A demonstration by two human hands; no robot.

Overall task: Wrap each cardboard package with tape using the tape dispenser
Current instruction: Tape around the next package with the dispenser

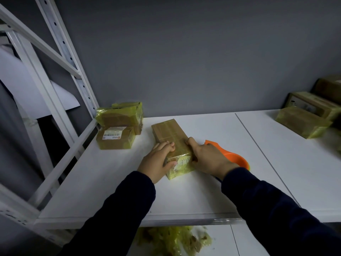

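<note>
Both left hand point(158, 160) and right hand point(209, 157) curl fingers round the oblong brown cardboard package point(170, 134), likely stiff, light, tape-slick; grip its edges.

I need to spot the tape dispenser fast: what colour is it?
The dispenser is orange, beside the right hand; the head view shows it.

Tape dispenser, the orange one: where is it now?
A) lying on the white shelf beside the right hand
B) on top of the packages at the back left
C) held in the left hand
A: the tape dispenser lies on the white shelf beside the right hand, which, like the left hand, grips the package.
</note>
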